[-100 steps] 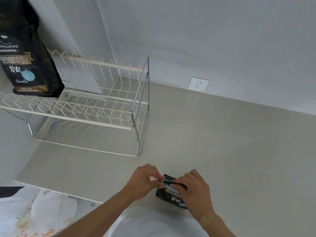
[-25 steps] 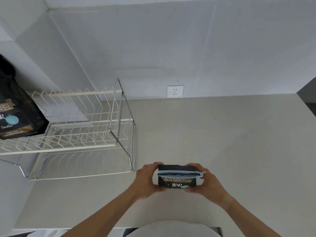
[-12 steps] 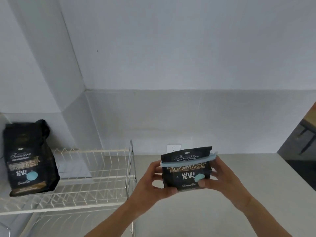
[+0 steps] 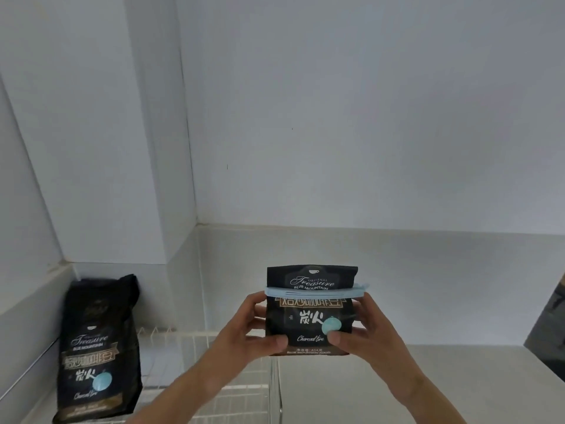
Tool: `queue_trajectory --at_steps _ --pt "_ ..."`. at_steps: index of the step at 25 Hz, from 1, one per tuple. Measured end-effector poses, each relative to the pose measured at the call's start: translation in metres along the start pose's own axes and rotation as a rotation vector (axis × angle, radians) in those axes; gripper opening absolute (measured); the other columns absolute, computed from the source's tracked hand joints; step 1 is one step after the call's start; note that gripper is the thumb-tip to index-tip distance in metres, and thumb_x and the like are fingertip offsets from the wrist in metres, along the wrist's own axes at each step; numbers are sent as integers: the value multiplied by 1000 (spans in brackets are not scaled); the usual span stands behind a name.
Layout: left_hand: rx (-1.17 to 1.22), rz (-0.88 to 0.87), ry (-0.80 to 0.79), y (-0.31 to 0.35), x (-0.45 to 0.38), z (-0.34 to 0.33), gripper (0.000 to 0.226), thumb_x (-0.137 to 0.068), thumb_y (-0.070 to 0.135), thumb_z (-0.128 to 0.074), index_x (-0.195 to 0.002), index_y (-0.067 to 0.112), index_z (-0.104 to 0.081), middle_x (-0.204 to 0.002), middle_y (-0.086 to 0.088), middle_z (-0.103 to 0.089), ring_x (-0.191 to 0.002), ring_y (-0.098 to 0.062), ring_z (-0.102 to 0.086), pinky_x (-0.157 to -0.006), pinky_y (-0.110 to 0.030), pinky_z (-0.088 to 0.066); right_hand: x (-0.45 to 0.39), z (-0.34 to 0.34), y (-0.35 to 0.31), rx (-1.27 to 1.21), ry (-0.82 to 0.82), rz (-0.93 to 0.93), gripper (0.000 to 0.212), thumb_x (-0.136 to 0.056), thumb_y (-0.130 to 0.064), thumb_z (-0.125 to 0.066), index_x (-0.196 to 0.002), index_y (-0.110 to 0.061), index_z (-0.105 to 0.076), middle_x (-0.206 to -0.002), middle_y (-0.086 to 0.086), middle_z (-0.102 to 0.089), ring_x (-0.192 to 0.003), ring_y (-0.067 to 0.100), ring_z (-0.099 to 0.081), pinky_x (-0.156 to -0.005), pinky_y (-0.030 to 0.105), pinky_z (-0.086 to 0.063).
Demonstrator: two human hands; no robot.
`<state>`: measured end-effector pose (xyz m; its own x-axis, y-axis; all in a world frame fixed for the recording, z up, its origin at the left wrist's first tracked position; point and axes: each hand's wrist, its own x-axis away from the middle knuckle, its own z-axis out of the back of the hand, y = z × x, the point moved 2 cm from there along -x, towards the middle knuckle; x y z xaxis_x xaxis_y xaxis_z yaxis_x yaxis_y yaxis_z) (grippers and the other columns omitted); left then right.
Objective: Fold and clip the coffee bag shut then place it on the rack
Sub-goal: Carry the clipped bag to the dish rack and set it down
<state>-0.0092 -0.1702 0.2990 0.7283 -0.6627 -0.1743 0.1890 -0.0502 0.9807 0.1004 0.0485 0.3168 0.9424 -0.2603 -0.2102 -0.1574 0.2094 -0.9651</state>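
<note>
A black coffee bag (image 4: 310, 319) is held upright in the air, its label facing me. A light blue clip (image 4: 315, 292) runs across it just below the folded top. My left hand (image 4: 244, 328) grips the bag's left side, thumb on the front near the bottom. My right hand (image 4: 365, 328) grips the right side the same way. The white wire rack (image 4: 195, 356) lies below and to the left of the bag, partly hidden by my left forearm.
A second, taller black coffee bag (image 4: 97, 353) stands upright on the rack at the far left, by the wall corner. The grey countertop (image 4: 458, 377) stretches to the right. A white wall rises behind.
Both hands have lifted the clipped bag from the countertop to chest height and turned it upright. My view has tilted upward toward the wall.
</note>
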Motion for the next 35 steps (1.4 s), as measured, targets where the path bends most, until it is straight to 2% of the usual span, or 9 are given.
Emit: queue_trajectory --at_steps 4,8,12,14,19,23,28,32,35 --pt "-29 27 8 -2 17 55 71 -69 36 -83 -130 37 -47 -123 -4 -61 -116 -18 -59 -95 -47 -53 -14 -57 -1 31 -4 -12 62 -60 -38 -83 -116 -35 -57 -106 -9 -72 -105 18 -67 -93 53 -54" --pt "-78 72 62 -11 38 109 66 -71 35 -81 -128 37 -49 -121 -9 -62 -116 -20 -58 -94 -47 -54 -28 -112 6 64 -58 -36 61 -65 -39 -84 -117 -38 -53 -105 -15 -72 -105 17 -68 -91 47 -56" --pt "-327 130 110 -23 54 158 61 -68 39 -82 -121 39 -52 -114 12 -68 -110 0 -59 -104 -41 -41 -40 -160 18 143 -125 -77 61 -63 -44 -84 -112 -47 -49 -101 -22 -72 -99 3 -67 -85 34 -56" --pt "-440 181 106 -32 59 175 62 -68 31 -84 -121 36 -52 -113 15 -68 -105 7 -58 -104 -42 -42 -46 -176 26 177 -151 -101 62 -60 -39 -87 -110 -46 -51 -102 -21 -72 -99 -1 -65 -86 33 -54" --pt "-538 290 25 -55 66 203 71 -61 26 -89 -121 35 -51 -114 11 -67 -106 -6 -62 -94 -41 -55 -53 -206 55 268 -192 -181 63 -52 -32 -92 -102 -39 -55 -104 -14 -71 -104 7 -63 -85 33 -54" --pt "-653 334 4 -65 65 202 74 -56 27 -90 -116 38 -47 -107 15 -68 -98 -3 -64 -88 -36 -57 -50 -211 78 329 -183 -279 59 -49 -32 -92 -94 -38 -55 -100 -15 -69 -100 3 -62 -83 31 -52" --pt "-702 400 14 -83 68 195 73 -58 21 -90 -111 36 -43 -107 11 -67 -92 -8 -66 -79 -33 -60 -46 -219 91 391 -198 -313 67 -53 -26 -91 -104 -42 -51 -103 -15 -68 -103 4 -60 -84 34 -53" --pt "-713 456 -4 -85 69 193 71 -64 17 -88 -116 32 -41 -110 7 -66 -85 -13 -69 -63 -28 -63 -46 -219 98 391 -225 -328 64 -55 -27 -90 -104 -44 -51 -105 -15 -67 -103 8 -62 -91 46 -55" --pt "-664 521 -42 -79 71 195 74 -70 16 -84 -127 32 -39 -115 8 -64 -63 -12 -71 -43 -20 -52 -46 -219 97 371 -244 -320 59 -57 -41 -89 -103 -44 -53 -108 -18 -67 -107 6 -59 -93 45 -55"
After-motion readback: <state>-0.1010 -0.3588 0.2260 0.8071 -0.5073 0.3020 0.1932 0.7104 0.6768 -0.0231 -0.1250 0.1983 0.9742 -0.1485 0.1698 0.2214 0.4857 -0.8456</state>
